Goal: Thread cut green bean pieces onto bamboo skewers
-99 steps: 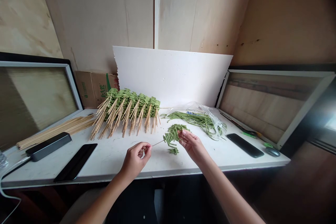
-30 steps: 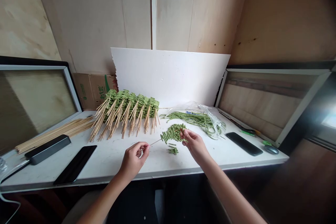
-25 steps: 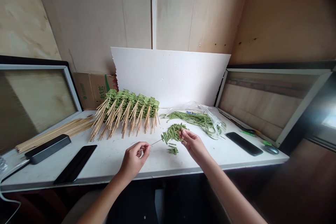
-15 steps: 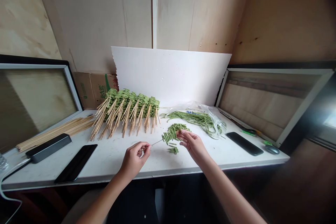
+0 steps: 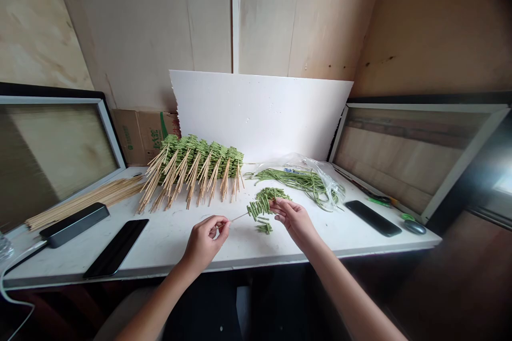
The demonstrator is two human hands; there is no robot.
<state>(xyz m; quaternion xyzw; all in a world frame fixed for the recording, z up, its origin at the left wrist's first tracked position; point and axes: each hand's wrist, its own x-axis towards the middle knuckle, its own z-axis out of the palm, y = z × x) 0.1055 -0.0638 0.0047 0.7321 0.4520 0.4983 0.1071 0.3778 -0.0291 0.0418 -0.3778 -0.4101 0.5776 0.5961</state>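
A: In the head view, what is the left hand [image 5: 208,240] doing?
B: It grips the bare end of a thin skewer [image 5: 240,217] between thumb and fingers, just above the worktop [image 5: 180,250].

A: And the right hand [image 5: 294,218]?
B: Thumb and fingertips are pinched together at the other end, on the bean pieces [image 5: 258,206] threaded side by side along that skewer. Exactly which bit they grasp is too small to make out.

A: Where is the skewer, then?
B: Between the two hands, tilted, its green row near the middle of the worktop. A few loose cut beans [image 5: 264,228] lie just below it, and a small heap [image 5: 274,193] sits behind, partly covered by the right hand.

A: What stands farther back?
B: To the left, a big stack of filled skewers [image 5: 200,165], bare ends fanned toward the person. To the right, uncut long beans [image 5: 288,177] lie partly in a clear plastic bag [image 5: 330,186]. A white board [image 5: 260,117] stands upright behind them.

A: Anything toward the sides?
B: Bare sticks [image 5: 88,202] and a black phone [image 5: 116,248] on the left; a second dark phone [image 5: 373,218] on the right.
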